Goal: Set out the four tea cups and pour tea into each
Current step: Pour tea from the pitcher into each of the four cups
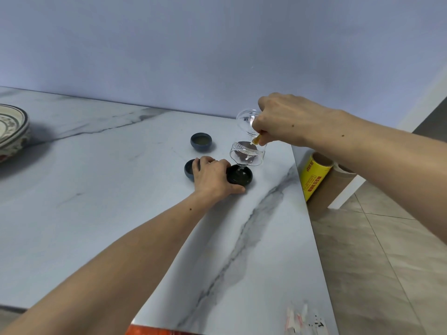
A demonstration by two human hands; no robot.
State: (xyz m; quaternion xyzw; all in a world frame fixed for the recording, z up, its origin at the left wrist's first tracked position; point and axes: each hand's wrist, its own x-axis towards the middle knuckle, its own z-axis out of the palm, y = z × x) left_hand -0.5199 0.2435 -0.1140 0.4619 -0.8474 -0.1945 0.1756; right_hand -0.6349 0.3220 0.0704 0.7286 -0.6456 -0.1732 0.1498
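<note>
My right hand (285, 119) grips the handle of a clear glass teapot (248, 141) and holds it tipped steeply, spout down, over a black tea cup (240, 176). My left hand (212, 176) is wrapped around that black cup on the marble table (121, 189). A blue cup (189, 169) sits just left of my left hand, half hidden behind it. Farther back stands another blue cup (201, 140) with pale tea in it. A fourth cup is not visible.
A patterned ceramic bowl (12, 130) sits at the table's far left. Beyond the right table edge stand a yellow-labelled roll (314, 176) and a cardboard tube on the tiled floor (387, 262). The wall runs close behind the table.
</note>
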